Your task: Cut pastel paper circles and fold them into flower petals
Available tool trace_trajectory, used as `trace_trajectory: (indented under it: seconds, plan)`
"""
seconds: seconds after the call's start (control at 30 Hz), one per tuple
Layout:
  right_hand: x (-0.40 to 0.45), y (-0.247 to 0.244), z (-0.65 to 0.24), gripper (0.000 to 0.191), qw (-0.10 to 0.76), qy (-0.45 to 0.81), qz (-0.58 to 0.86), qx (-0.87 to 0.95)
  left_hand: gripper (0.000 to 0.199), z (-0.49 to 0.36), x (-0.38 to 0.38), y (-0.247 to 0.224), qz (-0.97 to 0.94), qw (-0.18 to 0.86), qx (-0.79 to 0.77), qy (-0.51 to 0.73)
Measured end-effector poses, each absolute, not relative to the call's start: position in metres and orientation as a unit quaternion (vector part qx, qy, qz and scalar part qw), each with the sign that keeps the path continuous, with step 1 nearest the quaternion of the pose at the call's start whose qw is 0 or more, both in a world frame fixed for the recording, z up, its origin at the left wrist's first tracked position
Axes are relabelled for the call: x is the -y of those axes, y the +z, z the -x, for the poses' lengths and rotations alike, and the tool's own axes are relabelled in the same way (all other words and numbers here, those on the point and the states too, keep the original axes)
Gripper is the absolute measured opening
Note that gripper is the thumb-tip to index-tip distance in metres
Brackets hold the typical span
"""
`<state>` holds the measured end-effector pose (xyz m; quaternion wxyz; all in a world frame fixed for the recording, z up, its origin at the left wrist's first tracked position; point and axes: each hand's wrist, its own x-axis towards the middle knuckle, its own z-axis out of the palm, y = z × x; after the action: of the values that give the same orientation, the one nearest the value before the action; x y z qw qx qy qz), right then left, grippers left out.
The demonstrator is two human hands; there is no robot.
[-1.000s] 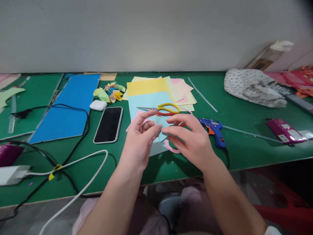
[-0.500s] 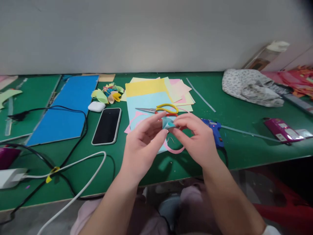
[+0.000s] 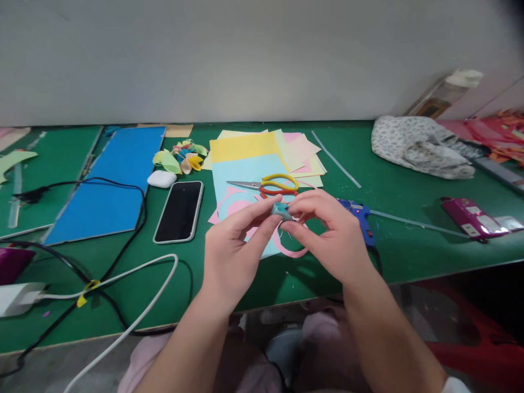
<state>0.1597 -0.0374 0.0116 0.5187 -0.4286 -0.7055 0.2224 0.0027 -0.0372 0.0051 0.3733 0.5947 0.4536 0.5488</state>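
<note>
Between my two hands is a small curled piece of teal paper (image 3: 281, 212). My left hand (image 3: 239, 248) pinches its left side between thumb and fingers. From the other side, the thumb and fingertips of my right hand (image 3: 329, 229) close on it too. Just beyond lie scissors (image 3: 262, 185) with yellow and red handles, resting on light blue paper (image 3: 249, 169). Pink paper cut-outs (image 3: 291, 252) lie beneath my hands, partly covered by them. A blue glue gun (image 3: 362, 218) sits to the right, half hidden behind my right hand.
A phone (image 3: 179, 212), a white earbud case (image 3: 161, 178) and several folded paper petals (image 3: 180, 156) lie left of the paper. Black and white cables (image 3: 159, 292) cross the left side. A patterned cloth (image 3: 421, 146) and a purple power adapter (image 3: 470, 218) are at the right.
The teal paper has been turned and curled tighter between my fingertips. My left fingers have closed in around it, and my left hand has shifted slightly left.
</note>
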Motion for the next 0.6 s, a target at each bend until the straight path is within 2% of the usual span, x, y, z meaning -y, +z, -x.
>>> trace_trajectory:
  seconds: [0.2, 0.47, 0.6]
  plan:
    - [0.046, 0.02, -0.166, 0.011, 0.561, 0.218, 0.423, 0.678, 0.026, -0.002, 0.041, 0.009, -0.601, 0.37, -0.44, 0.555]
    - [0.051, 0.027, -0.167, 0.013, 0.552, 0.19, 0.412, 0.7, 0.032, -0.001, 0.043, 0.011, -0.668, 0.312, -0.405, 0.541]
    - [0.052, 0.028, -0.167, 0.012, 0.543, 0.158, 0.42, 0.71, 0.044, 0.003, 0.043, 0.015, -0.727, 0.252, -0.376, 0.516]
